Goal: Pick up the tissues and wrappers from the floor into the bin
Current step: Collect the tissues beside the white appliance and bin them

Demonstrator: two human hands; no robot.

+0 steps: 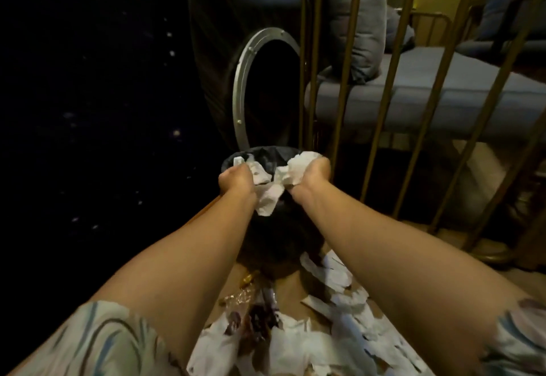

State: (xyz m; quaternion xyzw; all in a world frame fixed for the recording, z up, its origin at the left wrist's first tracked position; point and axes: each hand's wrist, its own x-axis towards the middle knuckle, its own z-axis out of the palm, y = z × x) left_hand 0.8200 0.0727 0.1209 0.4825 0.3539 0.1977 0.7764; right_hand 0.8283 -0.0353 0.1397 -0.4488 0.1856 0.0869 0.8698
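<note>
A small bin (267,152) lined with a dark bag stands on the floor ahead of me. Both my arms reach out over its mouth. My left hand (236,179) is closed on a crumpled white tissue (260,173). My right hand (313,175) grips another wad of white tissue (298,166), and a strip of it hangs down (269,201) between my wrists. More white tissues (348,302) and crinkled clear and dark wrappers (251,313) lie scattered on the floor below my arms.
A brass-coloured railing (345,95) rises to the right of the bin, with a blue-grey cushioned seat (443,92) behind it. A dark curved wall with a metal-rimmed round opening (245,86) stands behind the bin. The left side is very dark.
</note>
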